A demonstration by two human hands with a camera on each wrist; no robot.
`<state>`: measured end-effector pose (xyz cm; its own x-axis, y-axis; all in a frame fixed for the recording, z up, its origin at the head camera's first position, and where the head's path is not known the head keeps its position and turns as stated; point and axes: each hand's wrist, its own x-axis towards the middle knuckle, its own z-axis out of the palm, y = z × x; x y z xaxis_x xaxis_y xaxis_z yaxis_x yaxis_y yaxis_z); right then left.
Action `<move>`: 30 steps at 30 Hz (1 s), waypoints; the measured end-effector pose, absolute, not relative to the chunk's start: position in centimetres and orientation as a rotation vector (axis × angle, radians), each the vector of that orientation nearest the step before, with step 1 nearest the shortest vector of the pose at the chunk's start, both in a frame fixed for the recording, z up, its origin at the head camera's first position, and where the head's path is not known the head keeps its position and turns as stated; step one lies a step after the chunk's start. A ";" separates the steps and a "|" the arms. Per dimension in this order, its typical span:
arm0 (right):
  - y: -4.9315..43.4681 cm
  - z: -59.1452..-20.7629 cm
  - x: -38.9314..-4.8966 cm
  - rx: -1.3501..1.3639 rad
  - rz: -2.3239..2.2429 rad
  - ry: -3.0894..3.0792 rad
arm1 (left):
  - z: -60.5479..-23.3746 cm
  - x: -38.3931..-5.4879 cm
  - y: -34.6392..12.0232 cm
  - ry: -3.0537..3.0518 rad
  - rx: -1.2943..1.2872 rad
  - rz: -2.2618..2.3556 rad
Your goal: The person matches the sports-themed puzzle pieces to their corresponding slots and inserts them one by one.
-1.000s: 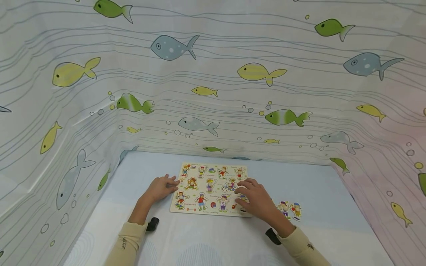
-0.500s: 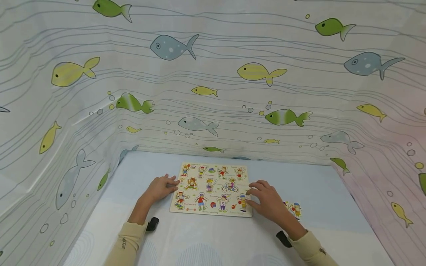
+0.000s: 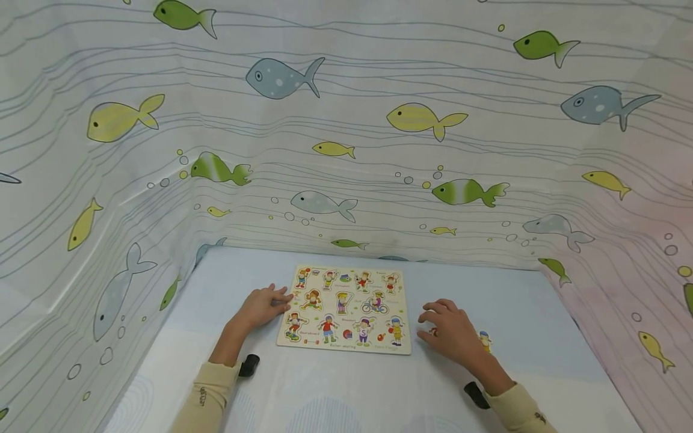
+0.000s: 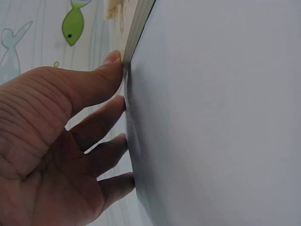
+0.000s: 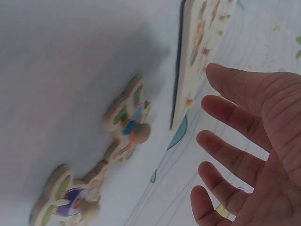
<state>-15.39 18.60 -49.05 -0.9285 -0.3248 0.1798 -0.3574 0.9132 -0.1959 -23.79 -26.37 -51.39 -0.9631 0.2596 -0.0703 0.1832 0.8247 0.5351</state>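
Note:
A light wooden peg board printed with children playing sports lies flat on the table. My left hand is at its left side; in the left wrist view the thumb touches the board's edge and the fingertips rest on the tabletop. To the right of the board, my right hand is above the table, fingers loosely bent and holding nothing. Near it lie two loose puzzle pieces, partly hidden by the hand in the head view: one with a blue cap. The right wrist view shows a piece in green and blue and a purple one, both with wooden knobs.
A pale blue and white cloth covers the table. Walls of fish-printed sheeting stand at the back and both sides. Black straps are worn at both wrists.
My right hand has moved off the board's right side, rightward to beside the loose pieces. It uncovers the lower right figure on the board. The left hand has stayed in place.

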 end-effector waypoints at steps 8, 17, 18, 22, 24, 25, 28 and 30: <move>20.3 -50.1 -15.1 0.478 0.312 -2.954 | -51.4 -23.6 -26.2 2.857 0.354 0.836; 21.4 -50.5 -14.8 0.444 0.355 -2.947 | -51.2 -23.6 -26.2 2.866 0.372 0.814; 21.5 -50.5 -14.8 0.444 0.349 -2.944 | -51.2 -23.6 -26.2 2.867 0.375 0.813; 21.9 -50.9 -14.8 0.429 0.345 -2.950 | -51.2 -23.6 -26.2 2.863 0.367 0.816; 22.2 -51.1 -14.8 0.427 0.341 -2.946 | -51.3 -23.6 -26.2 2.861 0.370 0.817; 22.3 -51.1 -14.7 0.422 0.340 -2.946 | -51.3 -23.7 -26.2 2.861 0.369 0.818; 22.5 -51.2 -14.7 0.422 0.339 -2.931 | -51.3 -23.7 -26.3 2.861 0.376 0.817; 22.5 -51.2 -14.7 0.419 0.344 -2.927 | -51.3 -23.7 -26.3 2.861 0.371 0.819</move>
